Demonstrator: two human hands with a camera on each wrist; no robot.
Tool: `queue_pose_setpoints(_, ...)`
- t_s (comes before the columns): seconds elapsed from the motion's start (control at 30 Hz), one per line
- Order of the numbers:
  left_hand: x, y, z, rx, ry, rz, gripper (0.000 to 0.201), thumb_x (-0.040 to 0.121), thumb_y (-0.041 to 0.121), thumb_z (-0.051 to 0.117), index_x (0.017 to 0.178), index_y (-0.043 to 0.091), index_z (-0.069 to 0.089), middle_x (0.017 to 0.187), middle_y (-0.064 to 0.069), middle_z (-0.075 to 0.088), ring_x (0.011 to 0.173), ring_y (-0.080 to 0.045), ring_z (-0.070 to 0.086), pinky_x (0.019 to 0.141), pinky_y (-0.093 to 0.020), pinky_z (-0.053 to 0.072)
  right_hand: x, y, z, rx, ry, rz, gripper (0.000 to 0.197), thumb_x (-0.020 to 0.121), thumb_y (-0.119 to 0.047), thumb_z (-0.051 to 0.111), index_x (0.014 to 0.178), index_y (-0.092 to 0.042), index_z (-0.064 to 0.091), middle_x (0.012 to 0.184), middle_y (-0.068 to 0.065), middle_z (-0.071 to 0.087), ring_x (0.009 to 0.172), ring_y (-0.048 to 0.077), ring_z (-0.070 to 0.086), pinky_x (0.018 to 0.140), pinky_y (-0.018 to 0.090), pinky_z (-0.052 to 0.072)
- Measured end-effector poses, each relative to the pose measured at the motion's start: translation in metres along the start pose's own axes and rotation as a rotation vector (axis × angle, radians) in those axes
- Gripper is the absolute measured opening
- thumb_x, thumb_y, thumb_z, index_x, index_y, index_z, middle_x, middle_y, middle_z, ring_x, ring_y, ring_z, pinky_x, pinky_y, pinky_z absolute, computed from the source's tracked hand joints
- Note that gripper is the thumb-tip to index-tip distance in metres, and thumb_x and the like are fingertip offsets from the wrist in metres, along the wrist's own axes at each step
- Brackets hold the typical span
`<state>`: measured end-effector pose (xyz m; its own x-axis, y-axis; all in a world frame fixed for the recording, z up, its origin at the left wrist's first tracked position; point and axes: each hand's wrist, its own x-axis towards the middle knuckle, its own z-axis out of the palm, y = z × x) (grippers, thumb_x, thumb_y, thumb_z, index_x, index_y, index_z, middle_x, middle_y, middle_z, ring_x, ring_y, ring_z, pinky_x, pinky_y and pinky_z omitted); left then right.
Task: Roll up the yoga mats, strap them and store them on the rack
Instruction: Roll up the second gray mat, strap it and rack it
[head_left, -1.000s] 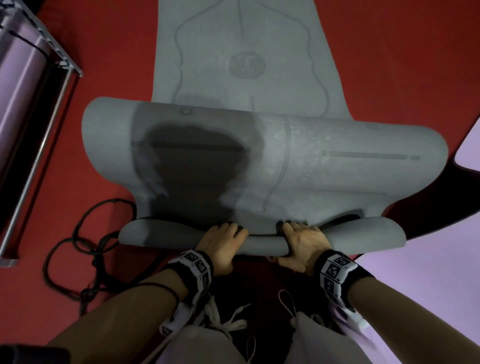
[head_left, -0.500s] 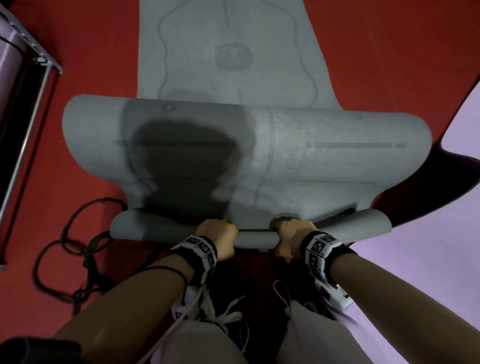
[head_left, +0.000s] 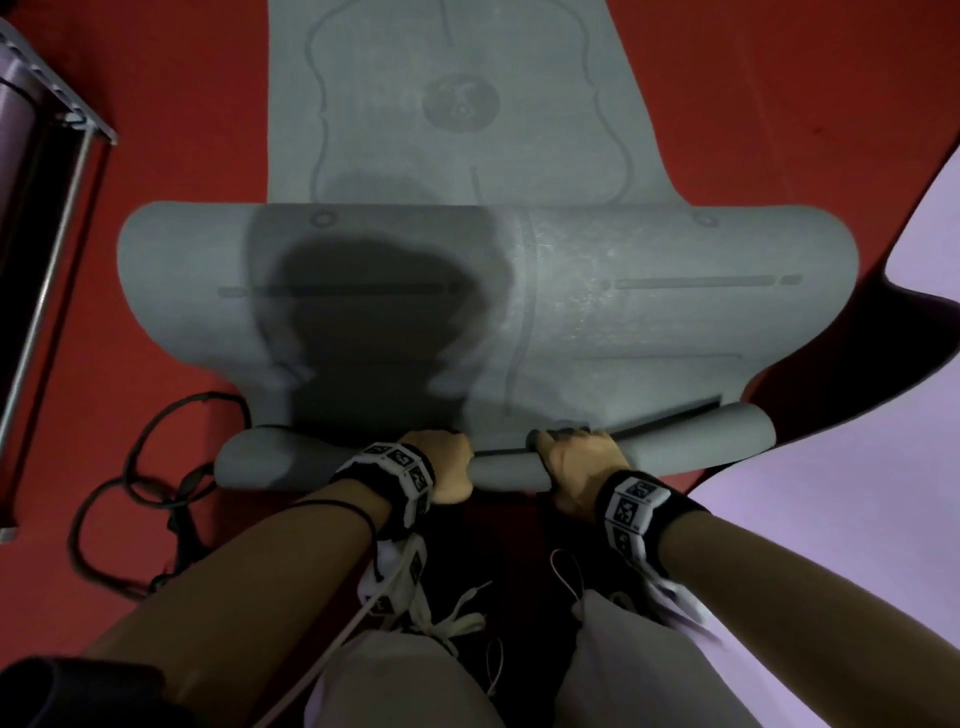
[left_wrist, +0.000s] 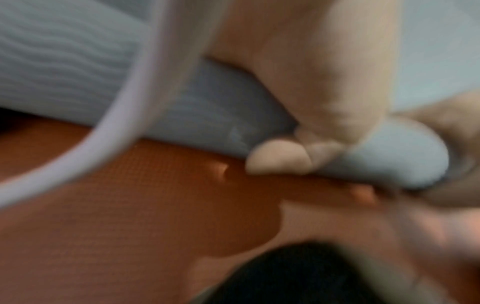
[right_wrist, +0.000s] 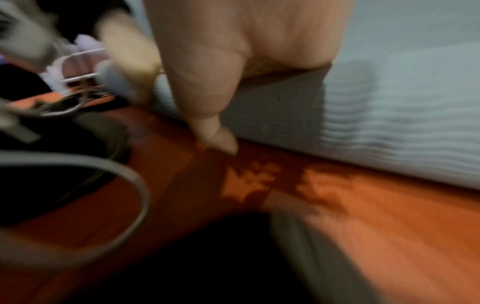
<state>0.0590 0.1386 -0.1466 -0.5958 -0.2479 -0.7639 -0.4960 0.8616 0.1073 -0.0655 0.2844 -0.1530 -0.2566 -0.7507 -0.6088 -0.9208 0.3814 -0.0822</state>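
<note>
Rack (head_left: 57, 218) of metal tubing stands at your 10 o'clock, and a purple rolled mat (head_left: 15, 130) lies in it, smooth and cylindrical. Your grey yoga mat (head_left: 597, 291) stretches away toward 12 o'clock on the red floor (head_left: 156, 104); its matte, faintly ribbed surface carries printed alignment lines and a round emblem. Its near end is turned into a thin, tight roll (head_left: 509, 470) lying crosswise right in front of you. Your left hand (head_left: 452, 467) grips that roll with fingers curled over the top, and your right hand (head_left: 582, 462) grips it just beside, thumb tucked under against the floor. Both wrist views are blurred, yet they show fingers wrapped on the rounded grey edge. Black strap (head_left: 150, 467) lies in loose loops at 8 o'clock, near the roll's left end. Flat lilac mat (head_left: 831, 519) spreads at 4 o'clock.
</note>
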Motion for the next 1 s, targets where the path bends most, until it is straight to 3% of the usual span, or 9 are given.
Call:
queue_pose_setpoints(0.1, 0.006, -0.011, -0.002, -0.121, -0.133, 0.069, 0.030, 0.083, 0.016, 0.060, 0.113, 0.010, 0.061, 0.105, -0.011, 0.064, 0.092, -0.026, 0.064, 0.072, -0.031, 0.049, 0.009, 0.002, -0.012, 0.166, -0.070, 0.018, 0.047, 0.072, -0.024, 0.070, 0.117, -0.023, 0.057, 0.118, 0.002, 0.063, 0.109, 0.026, 0.062, 0.088, 0.034, 0.053)
queue_pose_setpoints(0.17, 0.007, -0.021, 0.001, -0.180, -0.090, 0.123, 0.042, 0.080, 0.021, 0.065, 0.118, 0.014, 0.047, 0.103, -0.007, 0.059, 0.084, -0.022, 0.059, 0.070, -0.031, 0.048, 0.011, 0.004, -0.009, 0.252, -0.078, 0.044, 0.039, 0.072, -0.032, 0.070, 0.109, -0.027, 0.059, 0.112, -0.001, 0.065, 0.104, 0.024, 0.065, 0.084, 0.031, 0.053)
queue_pose_setpoints(0.27, -0.005, -0.028, 0.013, -0.173, 0.148, 0.213, 0.052, 0.075, 0.026, 0.067, 0.116, 0.017, 0.037, 0.106, -0.002, 0.048, 0.081, -0.020, 0.053, 0.067, -0.032, 0.047, 0.014, 0.008, -0.002, 0.304, -0.042, 0.055, 0.039, 0.075, -0.040, 0.069, 0.111, -0.029, 0.060, 0.113, -0.001, 0.065, 0.103, 0.023, 0.064, 0.086, 0.029, 0.053)
queue_pose_setpoints(0.43, -0.028, -0.022, 0.044, 0.204, 0.522, 0.245, 0.073, 0.048, 0.026, 0.071, 0.116, 0.003, 0.060, 0.095, -0.012, 0.061, 0.077, -0.030, 0.057, 0.074, -0.040, 0.050, 0.019, 0.009, -0.011, 0.343, -0.119, 0.076, 0.038, 0.075, -0.035, 0.067, 0.112, -0.028, 0.060, 0.109, -0.001, 0.064, 0.101, 0.024, 0.064, 0.083, 0.029, 0.053)
queue_pose_setpoints(0.53, -0.033, -0.012, 0.046, 0.204, 0.454, 0.155, 0.089, 0.040, 0.024, 0.081, 0.123, 0.001, 0.058, 0.097, -0.016, 0.061, 0.078, -0.032, 0.058, 0.073, -0.041, 0.050, 0.018, 0.009, -0.013, 0.317, -0.112, 0.074, 0.039, 0.076, -0.035, 0.065, 0.113, -0.028, 0.059, 0.112, 0.000, 0.064, 0.100, 0.025, 0.064, 0.078, 0.027, 0.049)
queue_pose_setpoints(0.67, -0.022, -0.003, 0.032, 0.204, 0.329, 0.015, 0.079, 0.071, 0.015, 0.067, 0.141, 0.012, 0.031, 0.125, -0.012, 0.047, 0.108, -0.032, 0.050, 0.092, -0.040, 0.036, 0.014, 0.006, -0.013, 0.254, -0.094, 0.076, 0.038, 0.078, -0.037, 0.064, 0.114, -0.028, 0.057, 0.112, -0.002, 0.064, 0.100, 0.024, 0.064, 0.081, 0.029, 0.051)
queue_pose_setpoints(0.8, -0.013, -0.008, 0.028, 0.240, 0.266, 0.040, 0.076, 0.075, 0.018, 0.065, 0.141, 0.013, 0.027, 0.128, -0.009, 0.047, 0.110, -0.029, 0.050, 0.094, -0.039, 0.035, 0.002, -0.002, 0.002, 0.086, 0.092, 0.069, 0.070, 0.074, -0.047, 0.071, 0.128, -0.014, 0.043, 0.117, 0.007, 0.059, 0.106, 0.030, 0.058, 0.086, 0.037, 0.046)
queue_pose_setpoints(0.9, -0.007, -0.012, 0.022, 0.204, 0.232, 0.048, 0.082, 0.076, 0.024, 0.064, 0.145, 0.010, 0.021, 0.129, -0.010, 0.049, 0.111, -0.029, 0.053, 0.095, -0.038, 0.036, -0.006, -0.007, 0.003, -0.082, 0.273, 0.100, 0.079, 0.046, -0.053, 0.084, 0.106, -0.009, 0.056, 0.102, 0.012, 0.056, 0.089, 0.032, 0.054, 0.074, 0.043, 0.046)
queue_pose_setpoints(1.0, -0.001, -0.016, 0.013, 0.160, 0.189, 0.064, 0.084, 0.080, 0.025, 0.063, 0.146, 0.004, 0.015, 0.129, -0.012, 0.053, 0.110, -0.030, 0.057, 0.092, -0.036, 0.040, -0.007, -0.008, 0.010, -0.108, 0.325, 0.065, 0.069, 0.045, -0.045, 0.085, 0.099, -0.008, 0.063, 0.091, 0.012, 0.059, 0.080, 0.033, 0.055, 0.066, 0.042, 0.046)
